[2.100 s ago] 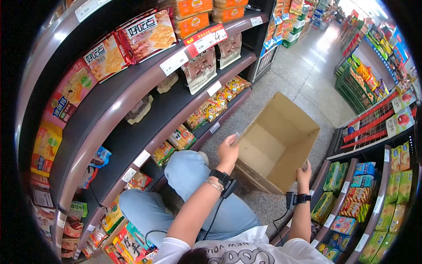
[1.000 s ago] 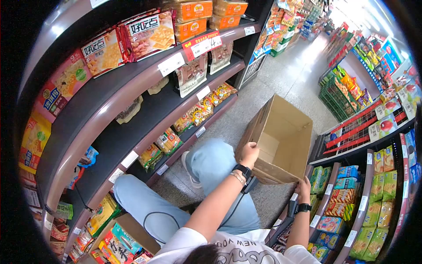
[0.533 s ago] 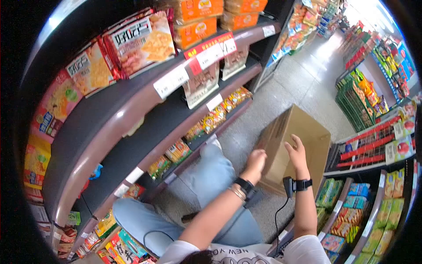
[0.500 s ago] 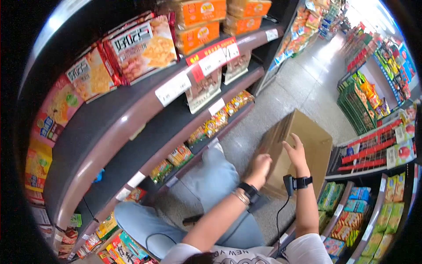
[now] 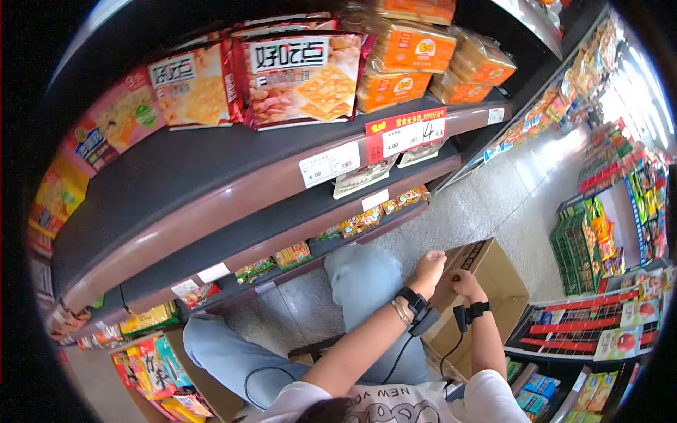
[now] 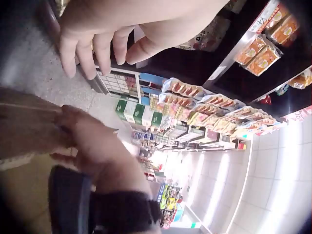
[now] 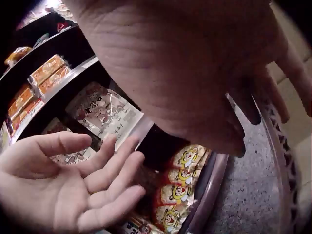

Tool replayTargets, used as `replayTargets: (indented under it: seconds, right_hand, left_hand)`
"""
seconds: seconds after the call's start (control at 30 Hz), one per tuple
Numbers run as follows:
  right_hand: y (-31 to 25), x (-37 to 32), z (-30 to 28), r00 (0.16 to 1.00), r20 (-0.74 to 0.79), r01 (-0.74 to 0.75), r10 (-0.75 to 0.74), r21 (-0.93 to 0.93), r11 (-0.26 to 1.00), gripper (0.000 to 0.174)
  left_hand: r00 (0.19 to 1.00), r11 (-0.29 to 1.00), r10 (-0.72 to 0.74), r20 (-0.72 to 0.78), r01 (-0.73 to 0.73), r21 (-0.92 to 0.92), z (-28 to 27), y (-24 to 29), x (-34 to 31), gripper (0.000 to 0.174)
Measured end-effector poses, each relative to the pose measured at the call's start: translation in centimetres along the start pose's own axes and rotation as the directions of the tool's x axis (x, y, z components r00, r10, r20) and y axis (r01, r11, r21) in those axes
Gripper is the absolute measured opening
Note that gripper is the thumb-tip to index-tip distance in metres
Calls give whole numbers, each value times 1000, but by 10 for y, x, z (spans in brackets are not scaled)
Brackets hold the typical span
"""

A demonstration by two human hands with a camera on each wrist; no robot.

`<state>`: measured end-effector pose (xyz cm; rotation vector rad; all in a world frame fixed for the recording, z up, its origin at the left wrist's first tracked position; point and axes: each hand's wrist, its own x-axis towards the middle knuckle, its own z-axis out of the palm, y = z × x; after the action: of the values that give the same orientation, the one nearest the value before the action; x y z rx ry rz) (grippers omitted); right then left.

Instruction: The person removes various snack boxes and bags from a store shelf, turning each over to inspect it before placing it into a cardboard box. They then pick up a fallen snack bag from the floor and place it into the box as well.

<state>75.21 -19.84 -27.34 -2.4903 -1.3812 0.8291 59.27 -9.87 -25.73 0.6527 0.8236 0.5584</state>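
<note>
A cardboard box (image 5: 506,289) with its top uncovered stands on the floor before the person, tilted in the head view. The right hand (image 5: 469,285) grips its left wall; in the right wrist view, that hand (image 7: 170,63) has fingers over the box's corrugated edge (image 7: 279,156) and the thumb on the outer side. Beside it, the left hand (image 5: 429,273) holds nothing. Its fingers hang loosely bent in the left wrist view (image 6: 126,24), and its palm faces up in the right wrist view (image 7: 63,183). The box's outer wall (image 6: 24,122) shows below.
Shelves (image 5: 176,211) of packaged biscuits and snacks curve along the left. Another carton with colourful packets (image 5: 155,370) sits at lower left by the person's knee. Further shelving (image 5: 564,388) and a green basket (image 5: 575,247) stand at right. Tiled floor (image 5: 486,204) runs between.
Both hands first held the box; the left let go, and the right moved across the opening to its left wall. The view has turned toward the left shelves, and the box appears lower.
</note>
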Motion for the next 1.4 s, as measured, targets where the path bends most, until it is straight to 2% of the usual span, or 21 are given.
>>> replayTargets:
  seconds: [0.03,0.13,0.23,0.33,0.4,0.47,0.57,0.6,0.7,0.77,0.83,0.9,0.97,1.07,1.17,1.2,1.3,1.4]
  right_hand:
    - [9,1,-2,990,-71,119,-124,-70,990,36]
    - [38,17,-2,959,-247,63,-138,-289,955,37]
    - [45,20,-21,940,-277,135,-200,-237,962,38]
    - [44,17,-35,951,-228,159,-211,-228,961,41]
    - [45,22,-37,926,-260,221,-275,-217,951,40]
    - [72,37,-30,871,-308,326,-384,-222,919,40]
    - [55,28,-41,901,-325,227,-286,-206,952,39]
    - [44,25,-46,923,-298,161,-242,-271,949,37]
    - [-24,17,-51,940,-330,-47,-83,-366,929,33]
    - [-68,21,-48,898,-294,214,-326,-357,909,40]
    - [-99,46,-23,939,-183,267,-291,-147,953,42]
    - [-125,74,7,879,-50,477,-475,65,876,36]
    - [-166,77,15,877,144,416,-458,249,875,31]
    - [-172,121,71,907,346,88,-240,403,911,31]
    - [-153,158,122,938,282,-6,-201,592,806,32]
    - [-151,166,131,946,297,-103,-131,658,746,31]
    - [-134,188,152,938,342,-271,-56,826,494,26]
    - [-119,212,178,956,284,-285,76,835,471,26]
  left_hand:
    - [1000,999,-9,6,9,-38,2,5,4,19]
    - [999,995,35,-29,-38,-89,3,15,14,20]
    - [992,990,81,-94,-91,-107,2,10,20,21]
    - [989,995,79,-128,-87,-55,-7,5,17,22]
    - [988,998,52,-144,-55,-21,-17,5,12,22]
    - [973,994,102,-206,-95,46,-32,12,7,17]
    - [949,995,98,-301,-89,44,-55,23,3,19]
    - [938,995,100,-331,-90,47,-64,22,7,19]
    - [934,998,39,-356,-50,-24,-76,32,2,20]
    - [938,999,-5,-346,-12,-47,-82,33,7,20]
    - [939,995,-43,-341,11,-95,-88,33,14,20]
    - [940,995,-75,-332,47,-92,-105,29,23,22]
    - [926,994,-98,-364,77,-72,-124,25,30,23]
    - [886,995,-102,-452,87,-54,-149,21,43,19]
    - [872,997,-82,-483,74,-35,-166,16,53,17]
    - [896,995,-76,-437,38,-94,-173,13,58,19]
    - [875,996,-50,-481,7,-92,-187,3,74,21]
    - [857,996,-81,-508,54,-66,-202,-5,87,27]
